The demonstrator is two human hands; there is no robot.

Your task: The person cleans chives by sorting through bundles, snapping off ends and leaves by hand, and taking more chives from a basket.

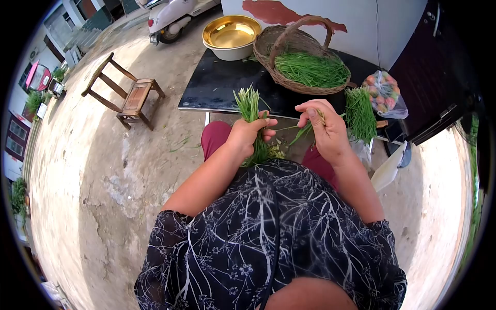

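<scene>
My left hand [248, 135] is wrapped round an upright bunch of chives [249, 106], pale cut ends at the top and green leaves hanging below the fist. Just to the right, my right hand [325, 129] is closed in a pinch on a few loose chive leaves [304, 133], some of them withered and straw-coloured. A thin strand runs from there toward the left hand. Beyond both hands, a wicker basket [279, 72] holds many green chives [312, 70]. Another bundle of chives [360, 113] hangs over the table's edge at the right. Yellowish scraps [276, 151] lie below, between my knees.
The low black table [206, 85] also bears a gold basin in a white one [232, 39] and a plastic bag of round fruit [382, 93]. A wooden chair [135, 98] stands at left, a scooter [175, 18] behind. A dark door [431, 67] is at right.
</scene>
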